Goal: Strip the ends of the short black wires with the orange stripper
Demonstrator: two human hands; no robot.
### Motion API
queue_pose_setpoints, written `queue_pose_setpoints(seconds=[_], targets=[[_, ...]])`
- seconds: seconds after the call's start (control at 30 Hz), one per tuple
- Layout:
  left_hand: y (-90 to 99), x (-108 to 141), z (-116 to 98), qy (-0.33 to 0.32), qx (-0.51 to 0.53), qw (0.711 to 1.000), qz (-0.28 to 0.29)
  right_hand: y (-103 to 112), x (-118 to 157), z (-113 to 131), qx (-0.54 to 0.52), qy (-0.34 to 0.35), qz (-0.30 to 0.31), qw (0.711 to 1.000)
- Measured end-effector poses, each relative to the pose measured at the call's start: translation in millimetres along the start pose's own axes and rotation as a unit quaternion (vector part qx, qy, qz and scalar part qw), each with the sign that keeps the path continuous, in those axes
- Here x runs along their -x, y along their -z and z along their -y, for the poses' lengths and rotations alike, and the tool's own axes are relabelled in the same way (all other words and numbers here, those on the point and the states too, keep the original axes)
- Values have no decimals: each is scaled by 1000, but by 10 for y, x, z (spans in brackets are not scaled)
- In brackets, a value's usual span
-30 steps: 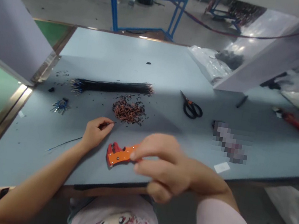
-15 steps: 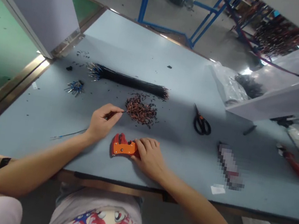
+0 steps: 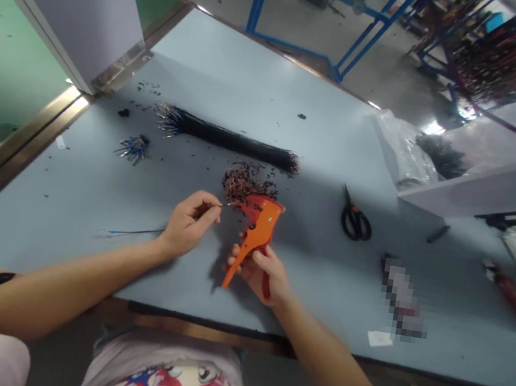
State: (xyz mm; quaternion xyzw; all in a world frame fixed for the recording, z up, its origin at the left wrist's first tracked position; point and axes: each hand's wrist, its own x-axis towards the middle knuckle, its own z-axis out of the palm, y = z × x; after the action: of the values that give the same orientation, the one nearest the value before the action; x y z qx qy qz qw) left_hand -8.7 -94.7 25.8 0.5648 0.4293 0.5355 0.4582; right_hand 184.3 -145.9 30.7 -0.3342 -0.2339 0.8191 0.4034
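Note:
My left hand (image 3: 192, 222) pinches a thin black wire (image 3: 137, 232); its blue-and-metal end trails out to the left over the table. The wire's short bare tip points right, close to the jaws of the orange and red wire stripper (image 3: 260, 223). My right hand (image 3: 265, 272) is wrapped round the stripper's handles and holds it up off the table. Whether the jaws touch the tip, I cannot tell. Just behind the tool lies a pile of copper and black wire scraps (image 3: 245, 181). Farther back rests a long bundle of black wires (image 3: 232, 139).
Left of the pile sits a small cluster of blue-ended terminals (image 3: 134, 148). To the right lie black scissors (image 3: 356, 218), a blurred-out object (image 3: 402, 297) and red-handled pliers (image 3: 513, 295). Upright panels (image 3: 68, 0) stand at the table's left and right, with plastic bags (image 3: 406, 151) by the right one.
My right hand has lifted the wire stripper from the table and turned it upright, its jaws now near the wire tip. My left hand still pinches the wire, shifted slightly right in view.

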Motion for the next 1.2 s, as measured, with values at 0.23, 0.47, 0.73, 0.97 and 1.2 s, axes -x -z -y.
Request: queue_pose_setpoints(seconds=[0.23, 0.47, 0.73, 0.97, 1.2], targets=[[-11, 36, -45, 12, -61, 997, 35, 68, -13, -51, -103, -110, 54, 987], [-44, 56, -25, 24, -65, 994, 90, 125, -14, -34, -125, -134, 87, 979], [-116, 113, -55, 77, -21, 983, 165, 150, 7, -66, -95, -124, 102, 982], [-137, 138, -45, 92, 31, 975, 198, 154, 30, -95, -86, -137, 119, 980], [-149, 149, -28, 84, 49, 971, 220, 136, 43, -109, -86, -128, 143, 978]])
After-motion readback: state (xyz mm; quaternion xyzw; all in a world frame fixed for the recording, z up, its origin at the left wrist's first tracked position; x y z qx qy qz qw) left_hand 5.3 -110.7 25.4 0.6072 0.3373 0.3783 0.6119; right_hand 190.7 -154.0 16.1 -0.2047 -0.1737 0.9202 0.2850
